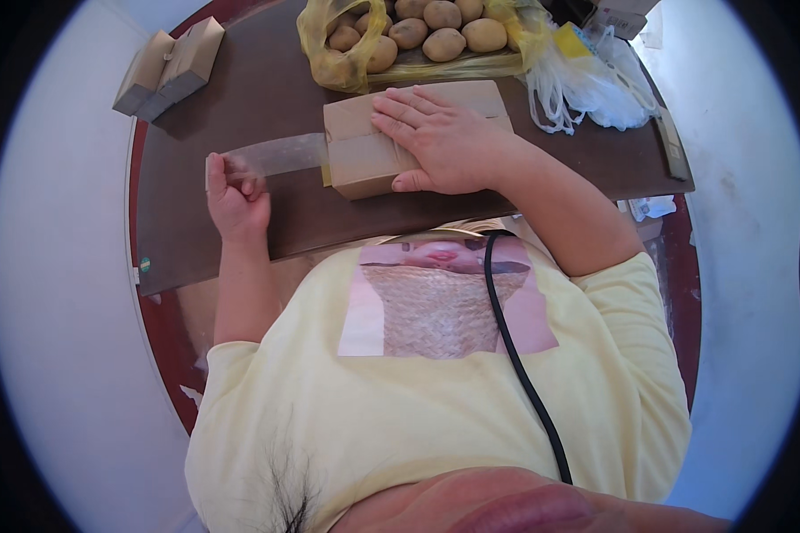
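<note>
A small closed cardboard box (356, 166) lies on the dark brown table in front of me. My right hand (449, 147) rests on its top, fingers stretched out and pressing on the flaps, with the thumb over the near edge. From the box's left end a strip of clear packing tape (286, 153) stretches out to the left, above the table. Its free end is pinched in my left hand (242, 200), whose fingers are curled at the table's left part. A piece of the tape seems stuck to the box's left side.
Behind the box sits a yellow plastic bag (351, 78) with several potatoes (443, 43). White plastic bags (609, 84) are heaped to its right. Two more cardboard boxes (189, 67) stand at the far left. A flat narrow object (672, 145) lies at the table's right edge.
</note>
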Available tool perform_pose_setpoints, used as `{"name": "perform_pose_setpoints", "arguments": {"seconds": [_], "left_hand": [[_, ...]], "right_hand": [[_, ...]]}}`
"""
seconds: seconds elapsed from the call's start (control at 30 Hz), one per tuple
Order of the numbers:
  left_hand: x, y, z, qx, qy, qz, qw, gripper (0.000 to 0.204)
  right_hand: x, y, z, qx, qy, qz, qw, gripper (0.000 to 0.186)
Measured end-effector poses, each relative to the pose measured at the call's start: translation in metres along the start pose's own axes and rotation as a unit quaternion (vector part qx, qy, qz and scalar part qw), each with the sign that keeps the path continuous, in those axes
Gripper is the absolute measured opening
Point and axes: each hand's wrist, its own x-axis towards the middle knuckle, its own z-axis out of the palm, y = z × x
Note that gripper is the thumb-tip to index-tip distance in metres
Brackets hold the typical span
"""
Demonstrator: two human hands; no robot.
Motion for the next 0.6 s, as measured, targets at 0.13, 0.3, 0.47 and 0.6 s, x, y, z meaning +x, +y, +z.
{"name": "perform_pose_setpoints", "arguments": {"seconds": [0.13, 0.3, 0.47, 0.6], "left_hand": [[-0.001, 0.029, 0.016, 0.293, 0.032, 0.127, 0.947, 0.024], [-0.004, 0.059, 0.04, 0.301, 0.114, 0.187, 0.928, 0.019], [-0.021, 0.083, 0.085, 0.215, -0.017, 0.132, 0.968, 0.023], [-0.021, 0.075, 0.115, 0.145, -0.175, 0.045, 0.973, 0.03]], "right_hand": [[-0.001, 0.001, 0.001, 0.001, 0.002, -0.001, 1.0, 0.082], [0.001, 0.003, 0.006, -0.01, 0.014, -0.013, 1.0, 0.08], [0.0, 0.001, 0.008, -0.005, 0.022, -0.009, 1.0, 0.079], [0.001, 0.001, 0.008, -0.002, 0.016, 0.001, 1.0, 0.078]]}}
